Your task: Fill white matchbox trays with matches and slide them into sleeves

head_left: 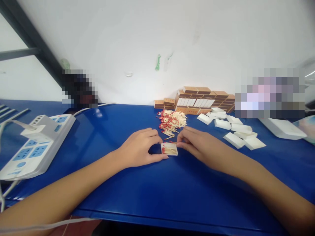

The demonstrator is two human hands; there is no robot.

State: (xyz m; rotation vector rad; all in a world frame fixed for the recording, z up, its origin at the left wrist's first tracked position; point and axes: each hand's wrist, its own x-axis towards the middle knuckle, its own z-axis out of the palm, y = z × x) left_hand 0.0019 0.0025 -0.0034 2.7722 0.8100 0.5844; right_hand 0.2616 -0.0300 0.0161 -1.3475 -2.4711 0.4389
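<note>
A small white matchbox tray lies on the blue table with several red-headed matches inside, side by side. My left hand grips the tray at its left end, thumb at the near corner and fingers at the far one. At the tray's far right edge, my right hand is closed in a pinch on a match, whose red head points left over the tray. Just beyond both hands is a loose heap of matches, red heads mostly to the left.
Several empty white trays are scattered to the right of the heap. Stacked brown matchboxes stand against the wall. A white power strip with a plugged-in adapter occupies the left side; a cable crosses the near edge.
</note>
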